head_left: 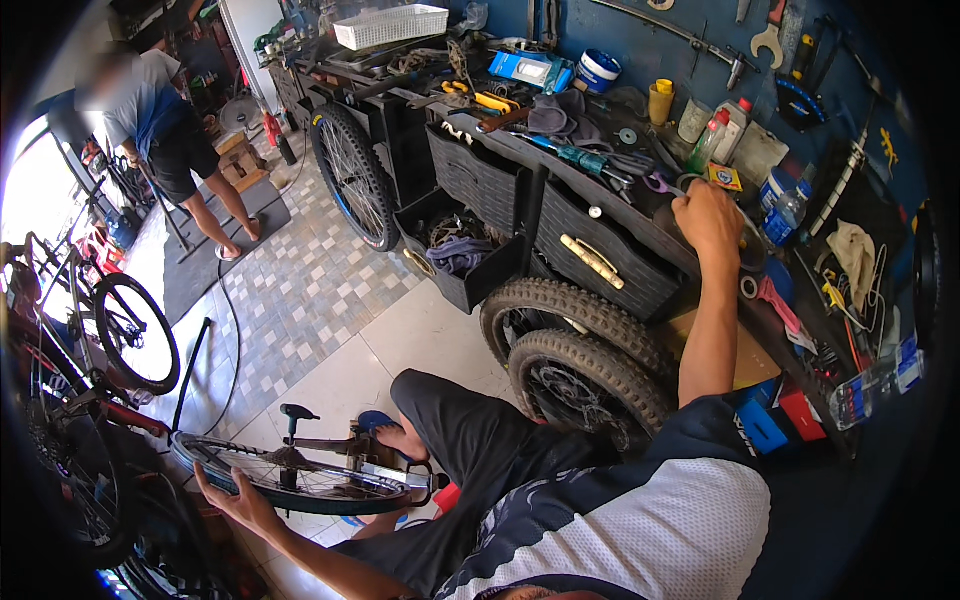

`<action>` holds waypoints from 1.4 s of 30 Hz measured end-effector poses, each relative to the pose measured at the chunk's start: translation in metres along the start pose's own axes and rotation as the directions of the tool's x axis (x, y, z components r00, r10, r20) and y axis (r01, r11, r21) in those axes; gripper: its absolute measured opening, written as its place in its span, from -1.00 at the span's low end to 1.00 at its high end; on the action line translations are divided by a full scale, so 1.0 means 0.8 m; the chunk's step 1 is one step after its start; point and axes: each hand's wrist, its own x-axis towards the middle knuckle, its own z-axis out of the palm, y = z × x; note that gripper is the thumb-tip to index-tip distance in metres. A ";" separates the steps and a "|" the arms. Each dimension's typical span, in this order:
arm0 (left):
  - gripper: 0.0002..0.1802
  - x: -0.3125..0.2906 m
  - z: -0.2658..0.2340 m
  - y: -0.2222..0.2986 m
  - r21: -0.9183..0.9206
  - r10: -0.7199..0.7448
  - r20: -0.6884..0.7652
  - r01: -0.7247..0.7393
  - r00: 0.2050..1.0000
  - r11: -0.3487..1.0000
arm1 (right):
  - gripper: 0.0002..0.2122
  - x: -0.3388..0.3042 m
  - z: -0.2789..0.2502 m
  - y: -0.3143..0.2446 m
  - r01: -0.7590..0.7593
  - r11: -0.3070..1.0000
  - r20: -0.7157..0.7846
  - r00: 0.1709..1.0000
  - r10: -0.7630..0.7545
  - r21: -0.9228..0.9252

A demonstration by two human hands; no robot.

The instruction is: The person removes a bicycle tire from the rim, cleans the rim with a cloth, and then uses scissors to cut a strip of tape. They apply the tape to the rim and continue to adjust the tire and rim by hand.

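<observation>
A spoked bicycle wheel [330,497] with a black tyre is mounted low in a wheel stand [355,452], in front of my legs. My left hand [242,502] grips the wheel's near left edge, thumb and fingers around the tyre. Up at the right, my right hand [708,218] reaches over the cluttered workbench with its fingers curled down. What lies under those fingers is hidden by the hand. Close by are a yellow packet [724,176], purple-handled scissors [660,183] and a green bottle with a red cap [708,140].
Two knobbly tyres [585,375] lean below the bench drawers [600,240]; one lower drawer [462,270] is pulled out with rags inside. Bicycles [85,340] stand at the left. A person [165,120] stands at the far left on a dark mat. A hose [236,330] runs along the floor.
</observation>
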 end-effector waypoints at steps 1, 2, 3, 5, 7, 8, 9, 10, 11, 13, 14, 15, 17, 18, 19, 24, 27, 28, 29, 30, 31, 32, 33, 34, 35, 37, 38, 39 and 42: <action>-0.27 0.000 0.001 -0.001 -0.004 0.002 -0.002 -0.002 1.000 1.000 | -0.76 -0.003 -0.007 0.002 -0.006 1.000 -0.019 1.000 0.005 -0.015; -0.27 -0.001 0.000 -0.002 -0.006 0.006 -0.002 -0.006 1.000 1.000 | -0.74 -0.008 -0.016 0.006 -0.013 0.999 -0.035 0.999 0.012 -0.030; -0.28 -0.001 0.000 -0.003 -0.006 0.008 -0.005 -0.008 1.000 1.000 | -0.73 -0.013 -0.028 0.005 -0.017 0.999 -0.051 0.999 0.015 -0.043; -0.29 -0.001 -0.001 -0.009 0.004 0.010 -0.001 -0.010 1.000 1.000 | -0.77 -0.031 -0.069 -0.001 -0.031 0.999 -0.184 0.982 0.027 -0.021; -0.30 -0.002 -0.008 -0.001 0.066 0.031 -0.014 -0.030 0.999 0.997 | -0.81 -0.042 -0.063 0.000 0.056 0.953 -0.364 0.929 0.059 0.299; -0.31 -0.003 -0.006 0.004 0.095 0.031 -0.015 -0.029 0.999 0.995 | -0.84 -0.046 -0.067 0.001 0.187 0.824 -0.482 0.869 0.116 0.535; -0.32 -0.005 -0.004 0.010 0.126 0.031 -0.018 -0.028 0.999 0.992 | -0.86 -0.048 -0.068 0.001 0.339 0.626 -0.567 0.798 0.204 0.702; -0.34 -0.007 -0.005 0.017 0.179 0.072 -0.073 -0.058 0.995 0.982 | -0.86 -0.047 -0.066 -0.001 0.453 0.505 -0.623 0.746 0.238 0.735; -0.36 -0.010 -0.006 0.033 0.237 0.116 -0.127 -0.084 0.985 0.968 | -0.86 -0.045 -0.058 -0.006 0.561 0.371 -0.665 0.691 0.282 0.740; -0.40 -0.017 -0.009 0.068 0.242 0.202 -0.164 -0.159 0.965 0.957 | -0.83 -0.044 -0.046 -0.017 0.682 0.205 -0.704 0.623 0.342 0.702; -0.43 -0.022 -0.012 0.088 0.192 0.239 -0.159 -0.207 0.958 0.959 | -0.83 -0.049 -0.042 -0.032 0.645 0.069 -0.629 0.707 0.324 0.761; -0.45 -0.028 -0.016 0.107 0.154 0.277 -0.156 -0.254 0.948 0.955 | -0.84 -0.059 -0.037 -0.055 0.584 -0.074 -0.544 0.788 0.288 0.808; -0.51 -0.043 -0.007 0.159 0.157 0.403 -0.057 -0.391 0.913 0.907 | -0.84 -0.081 -0.029 -0.094 0.370 -0.285 -0.358 0.929 0.096 0.884; -0.52 -0.056 0.006 0.190 0.090 0.433 -0.003 -0.431 0.901 0.898 | -0.84 -0.093 -0.026 -0.111 0.227 -0.341 -0.258 0.965 -0.048 0.912; -0.52 -0.072 0.012 0.215 -0.010 0.411 0.017 -0.411 0.911 0.912 | -0.85 -0.102 -0.002 -0.148 0.160 -0.382 -0.227 0.964 -0.139 0.910; -0.66 -0.119 0.083 0.297 -0.392 0.390 0.406 -0.228 0.826 0.891 | -0.82 -0.144 0.094 -0.233 0.033 -0.343 -0.118 0.966 -0.231 0.939; -0.76 -0.119 0.134 0.321 -0.515 0.398 0.484 -0.114 0.780 0.850 | -0.82 -0.165 0.128 -0.242 -0.216 -0.397 0.104 0.953 -0.285 0.892; -0.76 -0.114 0.149 0.328 -0.532 0.394 0.515 -0.077 0.761 0.843 | -0.81 -0.166 0.133 -0.243 -0.268 -0.375 0.162 0.943 -0.290 0.887; -0.77 -0.111 0.168 0.334 -0.543 0.391 0.550 -0.039 0.738 0.839 | -0.79 -0.168 0.144 -0.244 -0.279 -0.396 0.173 0.943 -0.283 0.875; -0.78 -0.107 0.184 0.339 -0.550 0.382 0.582 0.001 0.718 0.835 | -0.78 -0.169 0.146 -0.247 -0.286 -0.421 0.177 0.944 -0.279 0.861; -0.75 -0.104 0.208 0.346 -0.568 0.379 0.605 0.046 0.700 0.822 | -0.77 -0.169 0.146 -0.250 -0.292 -0.445 0.181 0.944 -0.275 0.847; -0.71 -0.105 0.230 0.350 -0.552 0.346 0.682 0.144 0.644 0.821 | -0.76 -0.172 0.145 -0.255 -0.301 -0.472 0.185 0.943 -0.277 0.829; -0.68 -0.102 0.254 0.355 -0.538 0.327 0.743 0.229 0.584 0.811 | -0.77 -0.174 0.145 -0.261 -0.252 -0.446 0.138 0.952 -0.272 0.859; -0.64 -0.103 0.272 0.359 -0.515 0.311 0.796 0.312 0.519 0.799 | -0.79 -0.182 0.145 -0.270 -0.228 -0.460 0.109 0.957 -0.270 0.858; -0.57 -0.109 0.289 0.367 -0.479 0.287 0.847 0.405 0.448 0.779 | -0.81 -0.182 0.149 -0.274 0.047 -0.274 -0.110 0.969 -0.219 0.961; -0.38 -0.119 0.301 0.370 -0.416 0.260 0.908 0.631 0.329 0.654 | -0.85 -0.161 0.157 -0.278 0.567 0.029 -0.542 0.800 -0.259 0.823; -0.35 -0.126 0.298 0.369 -0.378 0.237 0.926 0.701 0.294 0.605 | -0.80 -0.160 0.154 -0.280 0.595 0.104 -0.545 0.783 -0.300 0.797; -0.31 -0.133 0.291 0.368 -0.332 0.219 0.943 0.765 0.251 0.552 | -0.80 -0.157 0.155 -0.280 0.606 0.141 -0.543 0.776 -0.321 0.783; -0.26 -0.145 0.292 0.346 -0.253 0.240 0.960 0.821 0.146 0.512 | -0.79 -0.153 0.174 -0.289 0.623 0.164 -0.521 0.748 -0.411 0.765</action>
